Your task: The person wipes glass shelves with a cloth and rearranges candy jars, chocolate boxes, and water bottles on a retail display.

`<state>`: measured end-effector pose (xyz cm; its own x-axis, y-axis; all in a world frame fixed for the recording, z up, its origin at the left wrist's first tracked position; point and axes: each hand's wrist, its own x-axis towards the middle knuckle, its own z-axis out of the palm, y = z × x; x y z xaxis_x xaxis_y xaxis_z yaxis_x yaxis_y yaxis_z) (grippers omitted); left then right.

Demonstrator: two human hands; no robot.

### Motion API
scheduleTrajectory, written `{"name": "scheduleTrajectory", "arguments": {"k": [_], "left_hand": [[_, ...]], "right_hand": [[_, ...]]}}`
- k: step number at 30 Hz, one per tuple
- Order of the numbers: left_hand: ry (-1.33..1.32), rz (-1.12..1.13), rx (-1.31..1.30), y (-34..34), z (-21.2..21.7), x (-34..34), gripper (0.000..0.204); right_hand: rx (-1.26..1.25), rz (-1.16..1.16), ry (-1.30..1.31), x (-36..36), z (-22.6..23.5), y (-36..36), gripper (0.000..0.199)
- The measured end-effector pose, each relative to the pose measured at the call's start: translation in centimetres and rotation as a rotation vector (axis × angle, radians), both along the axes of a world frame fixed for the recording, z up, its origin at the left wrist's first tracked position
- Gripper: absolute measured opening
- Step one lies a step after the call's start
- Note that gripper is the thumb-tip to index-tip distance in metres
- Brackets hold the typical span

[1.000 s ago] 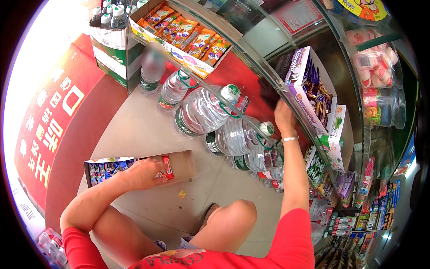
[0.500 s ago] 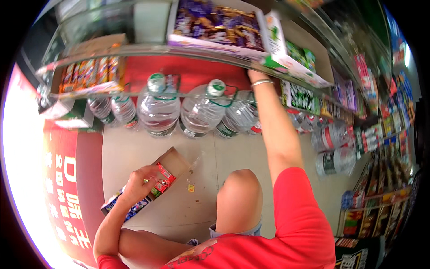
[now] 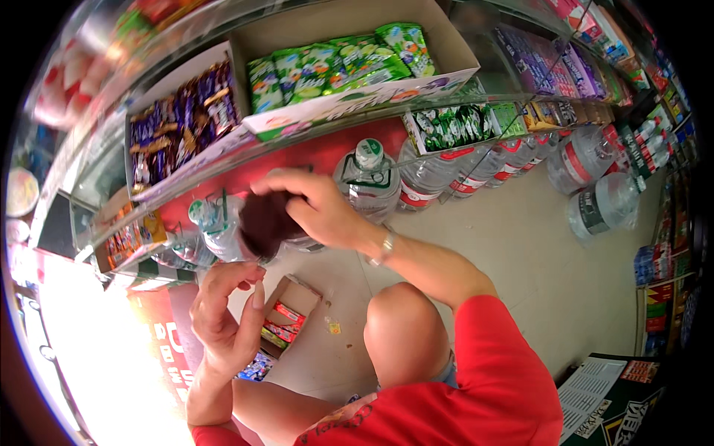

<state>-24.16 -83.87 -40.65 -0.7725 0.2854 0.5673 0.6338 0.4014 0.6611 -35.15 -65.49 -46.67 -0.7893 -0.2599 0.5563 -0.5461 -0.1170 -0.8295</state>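
Cardboard lies nearest: an open box (image 3: 286, 316) of small packets on the floor (image 3: 520, 253), partly hidden behind the empty left hand (image 3: 223, 320), whose fingers curl loosely apart. Above it the right hand (image 3: 312, 208) keeps its grip clamped on a dark brown packet (image 3: 264, 223), blocking large water bottles (image 3: 368, 186). Farther up, shelf trays hold purple (image 3: 182, 119) and green snack bags (image 3: 335, 63).

dark maroon packet (image 3: 262, 221) | crumpled | held below purple-snack shelf box (image 3: 178, 119)
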Motion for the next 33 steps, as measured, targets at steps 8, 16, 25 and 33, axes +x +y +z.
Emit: {"name": "scheduleTrajectory", "arguments": {"k": [8, 16, 25, 33], "left_hand": [[-0.234, -0.077, -0.146, 12.8, -4.4, -11.1, 0.026], [-0.665, -0.106, -0.283, 24.1, -5.2, -19.4, 0.035], [-0.732, -0.078, -0.258, 24.8, -4.3, -19.4, 0.026], [-0.706, 0.02, -0.239, 18.3, -3.6, -18.7, 0.021]], "right_hand": [[-0.239, -0.176, -0.534, 7.7, -5.9, 18.6, 0.05], [-0.54, -0.552, -0.692, 12.3, -6.8, 27.1, 0.047], [-0.695, -0.464, -0.672, 10.7, -6.3, 27.9, 0.051], [-0.643, -0.455, -0.637, 10.6, -5.7, 28.4, 0.051]]}}
